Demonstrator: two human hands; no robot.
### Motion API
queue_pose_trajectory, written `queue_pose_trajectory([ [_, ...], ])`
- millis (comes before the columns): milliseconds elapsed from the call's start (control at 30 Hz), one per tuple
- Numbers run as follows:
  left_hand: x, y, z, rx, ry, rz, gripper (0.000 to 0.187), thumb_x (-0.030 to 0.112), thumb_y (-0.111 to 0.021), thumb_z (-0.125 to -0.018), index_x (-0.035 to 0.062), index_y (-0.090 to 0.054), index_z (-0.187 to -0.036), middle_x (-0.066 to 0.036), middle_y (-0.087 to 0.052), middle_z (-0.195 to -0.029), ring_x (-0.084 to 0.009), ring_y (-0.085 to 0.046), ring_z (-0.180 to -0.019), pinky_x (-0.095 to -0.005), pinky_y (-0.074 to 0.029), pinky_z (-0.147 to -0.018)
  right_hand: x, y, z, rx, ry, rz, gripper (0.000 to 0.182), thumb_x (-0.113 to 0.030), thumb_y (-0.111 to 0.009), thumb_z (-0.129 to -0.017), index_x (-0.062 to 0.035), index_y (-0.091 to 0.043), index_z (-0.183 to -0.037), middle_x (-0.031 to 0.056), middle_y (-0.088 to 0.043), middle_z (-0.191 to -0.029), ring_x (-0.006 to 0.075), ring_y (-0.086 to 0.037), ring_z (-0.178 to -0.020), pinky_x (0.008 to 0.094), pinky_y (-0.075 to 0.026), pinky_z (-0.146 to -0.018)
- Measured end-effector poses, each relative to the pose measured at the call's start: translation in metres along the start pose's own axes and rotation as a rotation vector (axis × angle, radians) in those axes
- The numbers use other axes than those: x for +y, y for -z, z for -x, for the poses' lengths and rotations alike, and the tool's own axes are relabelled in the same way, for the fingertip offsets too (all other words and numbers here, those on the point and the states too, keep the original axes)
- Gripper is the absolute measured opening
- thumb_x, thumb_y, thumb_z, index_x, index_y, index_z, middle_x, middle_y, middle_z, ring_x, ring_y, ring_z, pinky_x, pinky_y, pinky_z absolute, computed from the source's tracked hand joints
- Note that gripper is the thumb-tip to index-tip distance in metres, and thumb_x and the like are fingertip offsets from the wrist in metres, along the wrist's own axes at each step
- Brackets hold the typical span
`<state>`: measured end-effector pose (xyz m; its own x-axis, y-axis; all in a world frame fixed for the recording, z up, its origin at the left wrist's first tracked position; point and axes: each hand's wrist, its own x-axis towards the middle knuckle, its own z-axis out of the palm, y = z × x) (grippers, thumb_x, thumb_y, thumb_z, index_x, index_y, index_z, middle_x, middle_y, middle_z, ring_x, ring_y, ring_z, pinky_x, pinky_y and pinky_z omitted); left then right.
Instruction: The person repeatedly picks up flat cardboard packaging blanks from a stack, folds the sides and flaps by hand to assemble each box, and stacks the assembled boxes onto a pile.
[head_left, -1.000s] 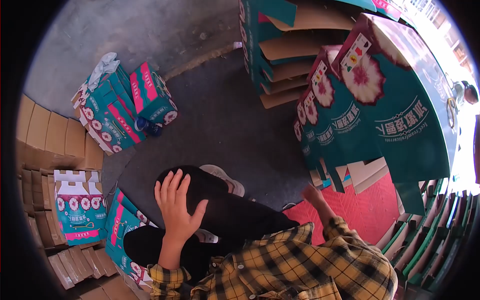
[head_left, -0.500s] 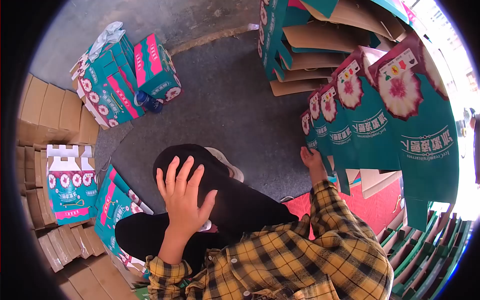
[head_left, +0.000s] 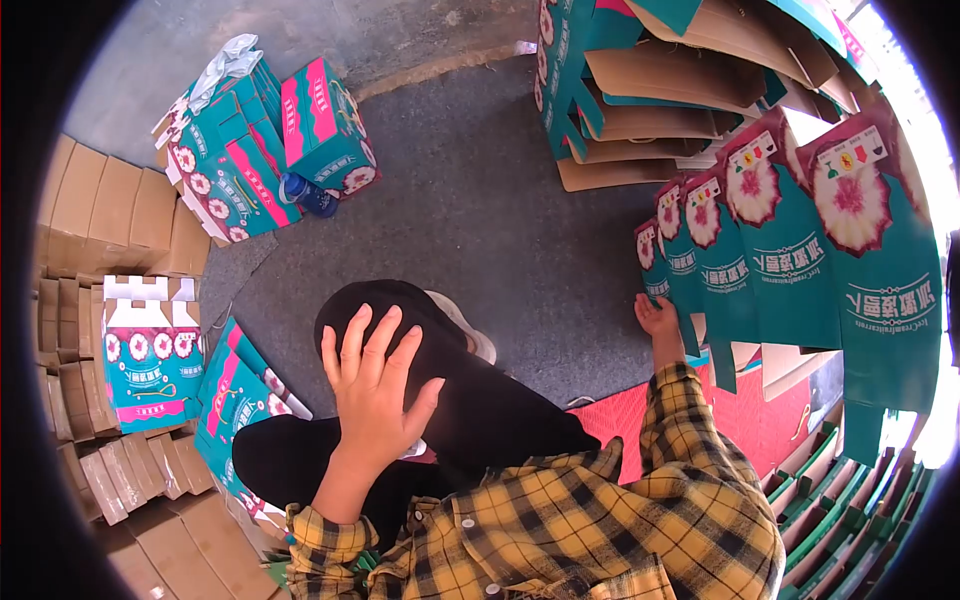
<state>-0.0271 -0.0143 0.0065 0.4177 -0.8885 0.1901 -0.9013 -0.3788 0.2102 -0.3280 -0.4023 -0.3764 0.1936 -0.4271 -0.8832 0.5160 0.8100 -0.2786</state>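
Observation:
My left hand lies over my bent knee in black trousers, fingers spread and holding nothing. Out to the right, my right hand is turned palm up, its fingers apart. Its fingertips are right at the lower end of the nearest carton blank, a teal printed one with a flower-like fruit slice. Behind that blank, several more teal carton blanks stand in an overlapping row toward the right, their lower flaps hanging down.
Stacked open cartons rise at the upper right. A red mat and a row of green-edged cardboard lie below the blanks. Brown boxes line the left. Printed cartons and a blue bottle stand on the dark floor.
The view has turned slightly, so the carton blanks and my right hand appear farther right. My right hand stays beside the nearest blank; my left hand remains spread over the knee.

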Motion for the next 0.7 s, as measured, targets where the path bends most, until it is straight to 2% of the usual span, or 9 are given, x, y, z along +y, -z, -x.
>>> queue_pose_trajectory([
  [233, 0.002, -0.009, 0.001, -0.004, 0.009, -0.027, 0.049, 0.031, -0.065, -0.078, 0.0072, -0.058, -0.12, -0.012, -0.048, -0.136, -0.0375, -0.033, -0.133, -0.0584, -0.013, -0.109, -0.031, 0.01, -0.032, 0.038, -0.002, 0.001, 0.037, -0.018, -0.044, -0.093, 0.0038, -0.044, -0.123, 0.015, -0.056, -0.12, 0.0296, -0.057, -0.111, 0.0449, -0.048, -0.093],
  [333, 0.003, -0.015, 0.002, -0.022, 0.016, -0.043, 0.049, 0.03, -0.065, -0.078, 0.0072, -0.058, -0.12, -0.012, -0.048, -0.136, -0.0377, -0.033, -0.132, -0.0584, -0.013, -0.109, -0.046, 0.013, -0.044, 0.044, -0.007, 0.021, 0.039, -0.023, -0.041, -0.096, 0.0027, -0.043, -0.125, 0.0135, -0.055, -0.124, 0.0277, -0.057, -0.113, 0.0437, -0.047, -0.094],
  [500, 0.006, -0.024, 0.005, -0.047, 0.023, -0.076, 0.049, 0.029, -0.065, -0.077, 0.0073, -0.057, -0.12, -0.013, -0.048, -0.136, -0.0384, -0.033, -0.132, -0.0584, -0.013, -0.109, -0.066, 0.019, -0.061, 0.004, 0.005, 0.021, 0.038, -0.025, -0.04, -0.096, 0.0024, -0.045, -0.123, 0.0144, -0.059, -0.116, 0.0281, -0.061, -0.104, 0.0426, -0.049, -0.091],
  [700, 0.011, -0.034, 0.003, -0.071, 0.018, -0.112, 0.05, 0.027, -0.066, -0.076, 0.0081, -0.058, -0.12, -0.012, -0.048, -0.136, -0.0385, -0.033, -0.132, -0.0581, -0.013, -0.109, -0.09, 0.022, -0.083, 0.023, 0.049, -0.003, 0.04, -0.03, -0.036, -0.099, 0.0012, -0.044, -0.122, 0.0167, -0.06, -0.114, 0.0298, -0.063, -0.1, 0.0447, -0.052, -0.086],
])
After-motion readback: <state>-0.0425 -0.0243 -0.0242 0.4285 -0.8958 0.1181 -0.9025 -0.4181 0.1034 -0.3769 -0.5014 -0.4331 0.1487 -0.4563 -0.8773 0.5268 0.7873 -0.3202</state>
